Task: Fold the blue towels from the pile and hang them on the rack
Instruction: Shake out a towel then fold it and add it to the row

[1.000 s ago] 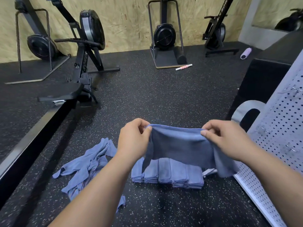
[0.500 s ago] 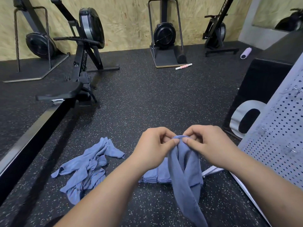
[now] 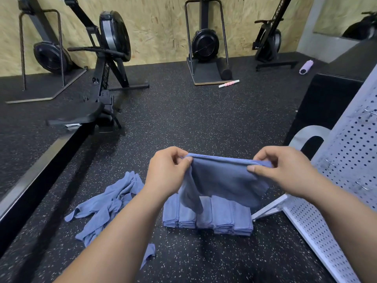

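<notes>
A blue towel [image 3: 224,180] hangs stretched in the air between my two hands. My left hand [image 3: 167,172] pinches its upper left corner and my right hand [image 3: 283,170] pinches its upper right corner. Below it, a row of folded blue towels [image 3: 222,219] lies on the black floor, partly hidden by the held towel. A loose pile of unfolded blue towels [image 3: 106,205] lies to the left. The white perforated rack [image 3: 346,164] with metal hooks leans at the right edge.
A black rowing machine [image 3: 102,78] and its long rail [image 3: 40,166] run along the left. More exercise machines stand against the plywood wall. A black box [image 3: 326,105] sits behind the rack. A pink roller stick [image 3: 228,83] and a purple roller [image 3: 306,67] lie far off.
My hands came together with the towel hanging doubled half a second ago. They have now moved apart again, stretching the towel flat between them.
</notes>
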